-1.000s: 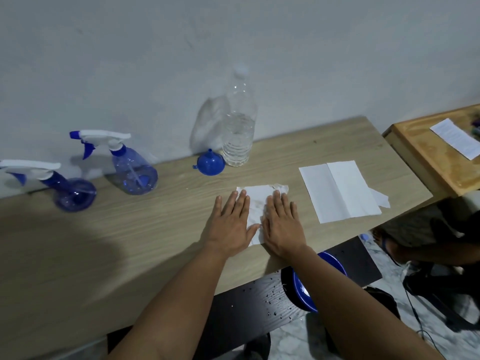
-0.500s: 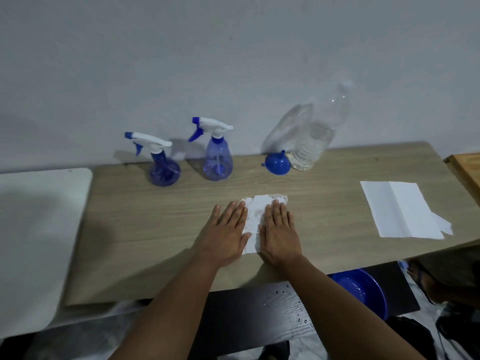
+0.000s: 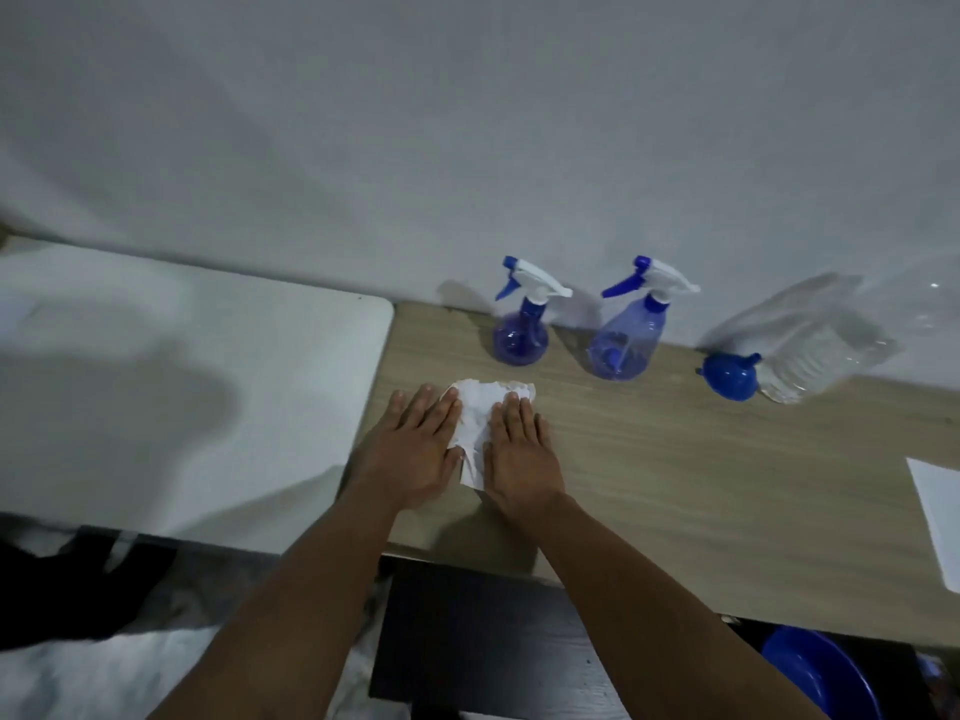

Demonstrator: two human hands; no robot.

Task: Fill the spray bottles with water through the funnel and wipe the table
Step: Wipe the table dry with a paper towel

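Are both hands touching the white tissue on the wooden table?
Touching. The head view shows the left hand and right hand lying flat, fingers overlapping the tissue's left and right edges.

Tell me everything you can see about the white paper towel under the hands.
The paper towel is white, thin and crumpled, with a ragged far edge; whether it is wet cannot be told. It lies flat on the wooden table, near its left end, in front of the two blue spray bottles and apart from them. The left hand and the right hand press on it side by side, palms down, fingers extended, covering its side edges. Only the middle strip and far edge show between them.
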